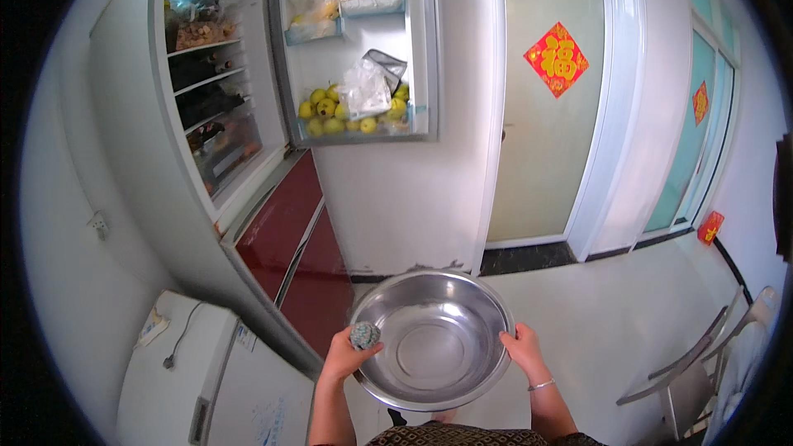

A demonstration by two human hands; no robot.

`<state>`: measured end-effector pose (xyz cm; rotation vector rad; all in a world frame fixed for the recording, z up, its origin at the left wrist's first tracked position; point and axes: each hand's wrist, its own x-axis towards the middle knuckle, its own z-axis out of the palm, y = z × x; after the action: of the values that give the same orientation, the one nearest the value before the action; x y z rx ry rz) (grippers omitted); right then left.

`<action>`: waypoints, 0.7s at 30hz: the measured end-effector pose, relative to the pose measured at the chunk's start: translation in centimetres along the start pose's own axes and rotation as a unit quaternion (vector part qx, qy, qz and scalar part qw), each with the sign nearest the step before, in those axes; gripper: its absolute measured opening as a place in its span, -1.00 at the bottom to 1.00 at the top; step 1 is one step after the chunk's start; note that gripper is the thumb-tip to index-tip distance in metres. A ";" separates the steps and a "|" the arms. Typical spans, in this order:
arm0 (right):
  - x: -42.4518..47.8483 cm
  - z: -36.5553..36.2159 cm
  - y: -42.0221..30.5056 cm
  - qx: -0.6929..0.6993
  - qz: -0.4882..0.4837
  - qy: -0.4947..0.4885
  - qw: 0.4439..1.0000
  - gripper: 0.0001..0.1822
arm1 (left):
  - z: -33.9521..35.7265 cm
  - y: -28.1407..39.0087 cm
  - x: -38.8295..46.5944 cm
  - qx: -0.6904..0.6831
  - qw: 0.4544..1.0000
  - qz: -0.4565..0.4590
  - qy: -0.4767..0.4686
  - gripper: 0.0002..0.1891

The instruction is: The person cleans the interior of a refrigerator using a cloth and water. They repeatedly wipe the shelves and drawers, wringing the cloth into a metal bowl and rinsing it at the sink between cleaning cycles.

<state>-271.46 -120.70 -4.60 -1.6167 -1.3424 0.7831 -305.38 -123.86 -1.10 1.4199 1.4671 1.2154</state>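
Note:
A wide stainless steel basin (430, 347) is held out in front of my body, and nothing shows inside it. My left hand (346, 352) grips its left rim and also has a grey-green scrubbing ball (365, 335) between thumb and fingers. On the opposite side, my right hand (523, 347) holds the right rim, thumb over the edge and the other fingers partly hidden behind it. Ahead and to the left stands a refrigerator (133, 105) with its upper door (424, 74) swung wide. Yellow-green fruit (326, 108) and a clear plastic bag (365, 90) fill the lower door shelf.
Bags and dark items sit on the fridge shelves (207, 83). Below are dark red lower doors (285, 229). A white chest freezer (173, 347) with a plug and cord (168, 360) stands left. A closed glazed door (545, 155) is ahead; a folding chair (687, 390) is right.

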 end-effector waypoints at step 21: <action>23.3 -7.0 2.5 0.067 0.011 0.034 0.997 -0.70 | 12.8 4.4 19.2 0.054 0.996 0.027 -0.072 -0.60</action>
<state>-259.15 -99.73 -2.48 -1.5420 -1.2000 0.8068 -293.97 -103.48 1.49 1.5952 1.4212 1.0556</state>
